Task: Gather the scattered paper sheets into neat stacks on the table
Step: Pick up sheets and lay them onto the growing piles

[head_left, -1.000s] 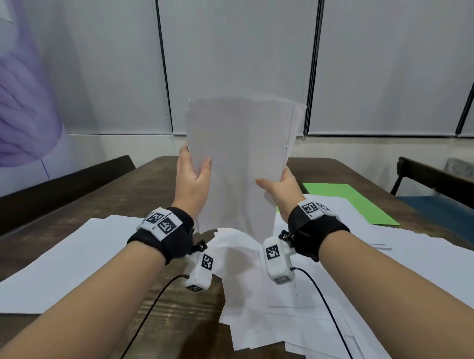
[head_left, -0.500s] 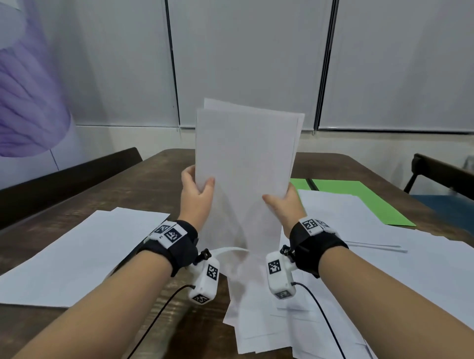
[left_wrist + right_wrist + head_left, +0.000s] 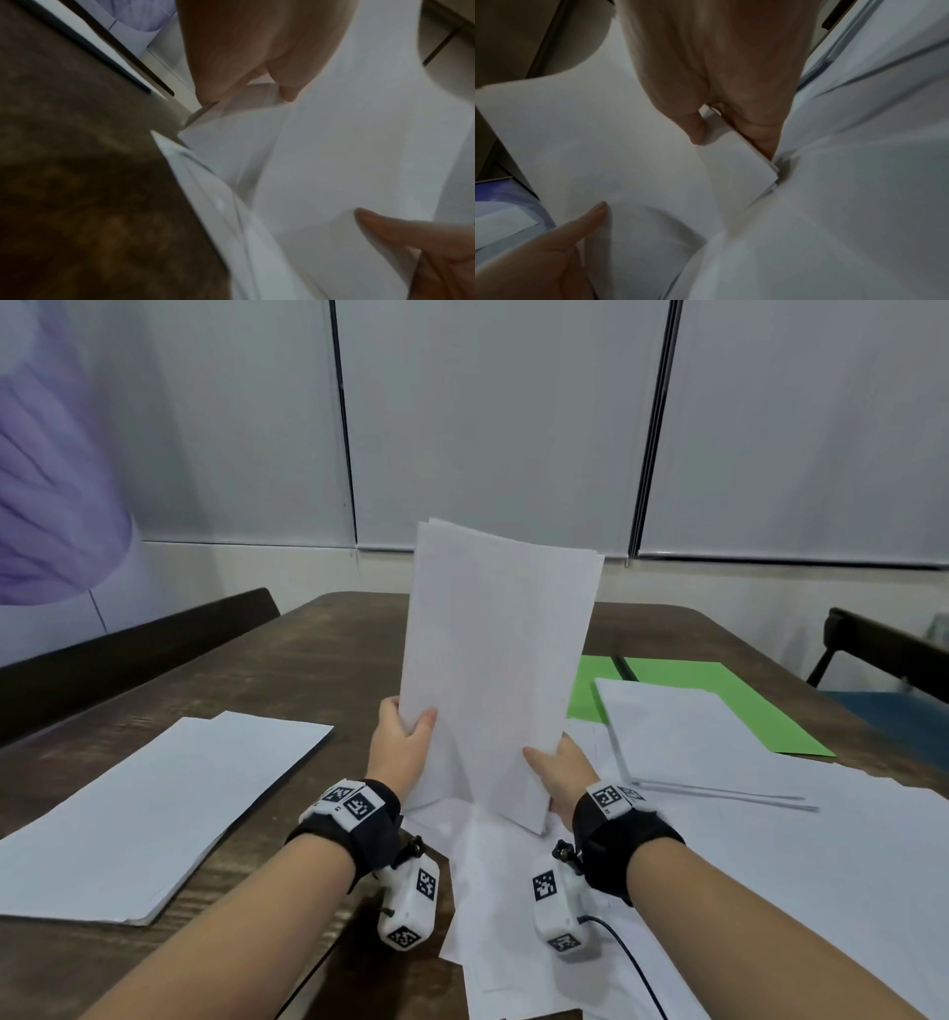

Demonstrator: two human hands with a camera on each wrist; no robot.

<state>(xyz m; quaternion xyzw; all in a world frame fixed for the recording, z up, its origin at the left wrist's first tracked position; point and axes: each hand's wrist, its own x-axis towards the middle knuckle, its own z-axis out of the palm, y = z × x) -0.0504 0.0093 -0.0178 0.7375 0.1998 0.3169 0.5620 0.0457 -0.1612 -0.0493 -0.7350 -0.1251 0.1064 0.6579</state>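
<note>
Several white sheets [image 3: 498,660] stand upright, edges slightly uneven.

Upright sheaf [image 3: 498,670] between stacks [image 3: 154,809] left, right.

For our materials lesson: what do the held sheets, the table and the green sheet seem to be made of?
Held sheets: thin matte white paper; they bend in both hands.
Table: probably dark wood or wood veneer; grain streaks show.
Green sheet: matte paper or card, lying flat.

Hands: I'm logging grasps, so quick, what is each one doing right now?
Left hand: grips the left edge of the upright paper bundle.
Right hand: grips the bundle's right edge.
</note>
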